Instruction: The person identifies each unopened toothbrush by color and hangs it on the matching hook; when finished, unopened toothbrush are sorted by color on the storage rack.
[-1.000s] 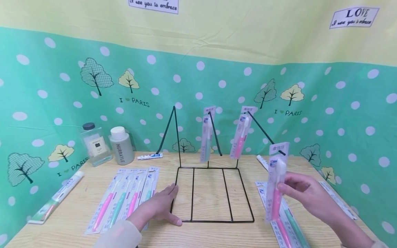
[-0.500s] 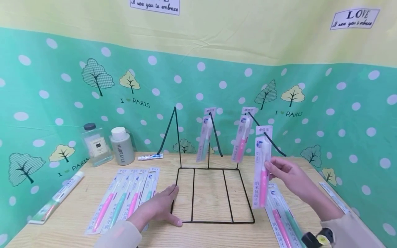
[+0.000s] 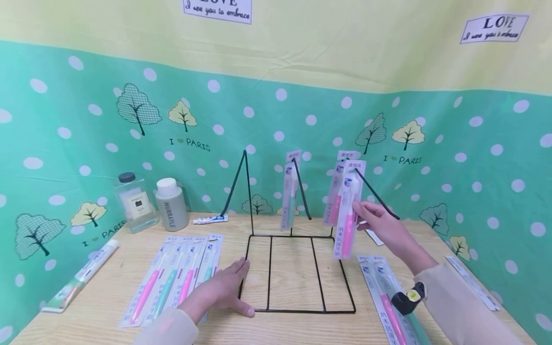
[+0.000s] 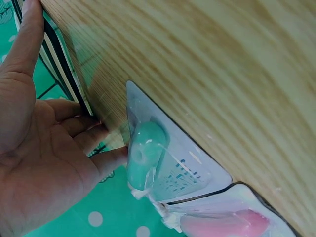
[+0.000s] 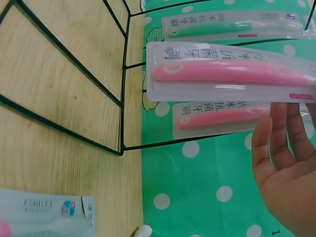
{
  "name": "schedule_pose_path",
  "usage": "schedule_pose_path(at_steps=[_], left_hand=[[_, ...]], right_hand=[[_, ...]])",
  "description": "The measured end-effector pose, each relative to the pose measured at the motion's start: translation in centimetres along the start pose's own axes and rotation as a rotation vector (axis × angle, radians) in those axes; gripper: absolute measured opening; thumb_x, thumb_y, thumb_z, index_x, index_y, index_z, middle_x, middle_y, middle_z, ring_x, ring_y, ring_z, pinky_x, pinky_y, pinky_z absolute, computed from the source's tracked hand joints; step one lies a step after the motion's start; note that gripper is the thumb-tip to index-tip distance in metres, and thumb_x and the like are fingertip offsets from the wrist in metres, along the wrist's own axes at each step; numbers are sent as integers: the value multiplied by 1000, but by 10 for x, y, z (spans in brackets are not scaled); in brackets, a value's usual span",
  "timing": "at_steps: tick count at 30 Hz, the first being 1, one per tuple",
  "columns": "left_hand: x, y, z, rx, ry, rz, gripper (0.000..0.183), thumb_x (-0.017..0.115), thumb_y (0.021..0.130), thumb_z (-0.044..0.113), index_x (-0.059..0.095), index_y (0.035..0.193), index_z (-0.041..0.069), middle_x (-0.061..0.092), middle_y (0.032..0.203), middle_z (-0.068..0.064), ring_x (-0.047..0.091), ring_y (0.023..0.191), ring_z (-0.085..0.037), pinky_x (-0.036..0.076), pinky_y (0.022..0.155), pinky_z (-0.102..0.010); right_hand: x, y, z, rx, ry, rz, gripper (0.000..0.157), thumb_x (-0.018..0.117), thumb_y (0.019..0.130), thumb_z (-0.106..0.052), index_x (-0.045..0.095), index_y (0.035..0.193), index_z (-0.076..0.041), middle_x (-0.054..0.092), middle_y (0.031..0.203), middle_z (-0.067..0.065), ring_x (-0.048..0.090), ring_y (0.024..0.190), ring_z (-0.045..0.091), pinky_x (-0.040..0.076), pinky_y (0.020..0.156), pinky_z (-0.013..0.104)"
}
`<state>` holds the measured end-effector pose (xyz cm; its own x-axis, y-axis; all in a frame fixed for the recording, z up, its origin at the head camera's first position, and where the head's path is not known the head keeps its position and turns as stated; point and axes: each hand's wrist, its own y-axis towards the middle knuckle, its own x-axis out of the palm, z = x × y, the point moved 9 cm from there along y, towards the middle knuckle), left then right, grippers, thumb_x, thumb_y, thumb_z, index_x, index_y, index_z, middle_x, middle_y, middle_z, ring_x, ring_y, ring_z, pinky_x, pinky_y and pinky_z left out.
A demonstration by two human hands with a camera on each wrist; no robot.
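Observation:
A black wire rack (image 3: 316,273) with three slanted hook arms stands on the wooden table. My left hand (image 3: 224,287) rests along the left edge of its base, fingers extended; the left wrist view shows the palm (image 4: 44,163) beside the rack's wire. My right hand (image 3: 385,232) pinches the edge of a packaged pink toothbrush (image 3: 346,235), whose card hangs on the right hook arm. Behind it on that arm is another packaged pink toothbrush (image 5: 217,118). A packaged green toothbrush (image 3: 290,196) hangs from the middle arm. The left arm is bare.
Several packaged toothbrushes (image 3: 148,287) lie left of the rack, and two packs (image 3: 390,306) lie to its right. A glass bottle (image 3: 137,203), a grey bottle (image 3: 171,206) and toothpaste tubes (image 3: 82,278) stand or lie around. A patterned curtain (image 3: 276,110) hangs behind.
My right hand has moved left and back, sliding the packaged pink toothbrush from the hook's tip inward along the right arm. The left hand has stayed on the rack's base.

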<state>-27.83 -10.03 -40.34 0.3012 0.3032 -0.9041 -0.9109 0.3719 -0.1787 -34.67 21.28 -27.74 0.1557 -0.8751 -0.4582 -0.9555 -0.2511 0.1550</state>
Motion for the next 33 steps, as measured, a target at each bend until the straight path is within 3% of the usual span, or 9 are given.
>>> schedule_pose_path(at_steps=[9,16,26,33], left_hand=[[2,2,1,8,11,-6,121,71,51,62,23,142,0,17,148,-19,19,133,-38,22,104,-55],[3,2,1,5,9,-5,120,71,51,62,23,142,1,17,148,-19,20,133,-37,22,104,-54],[2,0,1,-2,9,-9,120,71,51,62,23,142,1,17,148,-19,20,132,-38,23,104,-54],[-1,-2,1,-1,4,0,119,73,52,60,23,142,-1,18,147,-20,20,132,-38,22,104,-54]], right_hand=[[1,22,4,36,40,95,64,44,87,-57,55,121,-3,56,111,14,53,100,27,47,86,44],[-2,30,10,76,25,148,68,44,83,-62,57,118,-5,58,112,13,53,102,27,46,87,45],[-1,34,11,134,1,156,72,44,81,-65,54,120,-6,56,112,14,51,104,28,50,82,37],[0,33,9,113,-24,136,65,48,84,-58,52,119,-4,53,117,16,50,106,30,48,85,40]])
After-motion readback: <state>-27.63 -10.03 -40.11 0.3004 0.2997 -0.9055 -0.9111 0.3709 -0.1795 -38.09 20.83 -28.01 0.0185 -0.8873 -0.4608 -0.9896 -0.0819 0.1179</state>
